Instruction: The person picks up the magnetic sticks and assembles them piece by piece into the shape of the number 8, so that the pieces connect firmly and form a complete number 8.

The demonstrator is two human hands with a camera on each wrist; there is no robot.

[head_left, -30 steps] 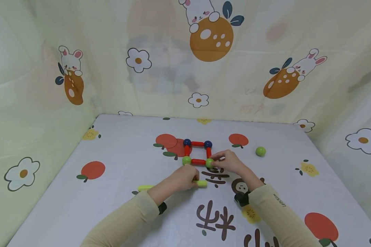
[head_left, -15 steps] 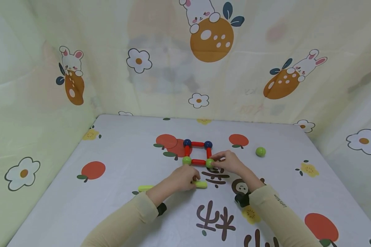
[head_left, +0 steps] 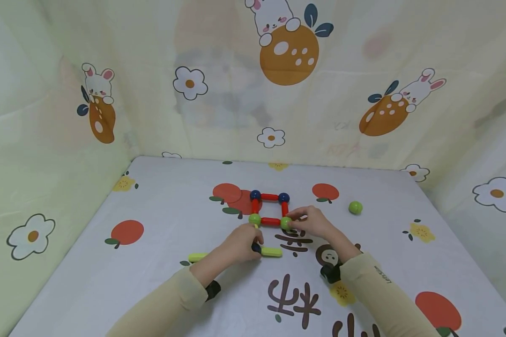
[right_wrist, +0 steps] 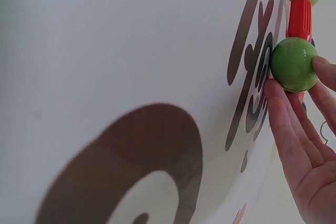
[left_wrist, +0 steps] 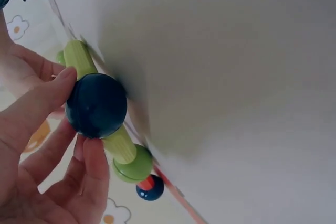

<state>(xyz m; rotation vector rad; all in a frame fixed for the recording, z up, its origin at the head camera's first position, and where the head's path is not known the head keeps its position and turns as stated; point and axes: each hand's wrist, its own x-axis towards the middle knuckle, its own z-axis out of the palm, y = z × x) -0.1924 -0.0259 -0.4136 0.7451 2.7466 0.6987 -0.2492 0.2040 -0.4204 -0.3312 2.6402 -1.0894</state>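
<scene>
Red rods and balls form a square frame on the table, with dark blue balls (head_left: 284, 198) at the far corners and green balls (head_left: 255, 219) at the near ones. My left hand (head_left: 239, 244) pinches a dark blue ball (left_wrist: 96, 105) between thumb and fingers, just in front of the frame. In the left wrist view, a yellow-green rod (left_wrist: 120, 145) spans from this ball to a green ball. Another yellow-green rod (head_left: 271, 252) shows on its right side; whether it is joined, I cannot tell. My right hand (head_left: 314, 222) holds the near right green ball (right_wrist: 294, 64) with thumb and fingers.
A loose green ball (head_left: 355, 207) lies to the right on the table. One more yellow-green rod (head_left: 198, 257) lies left of my left forearm, partly covered by it. Printed curtains (head_left: 219, 140) close off the table's back and sides.
My left hand has turned and shifted slightly left, bringing the dark blue ball and a bit of the rod behind it into sight. My right hand stays at the green ball.
</scene>
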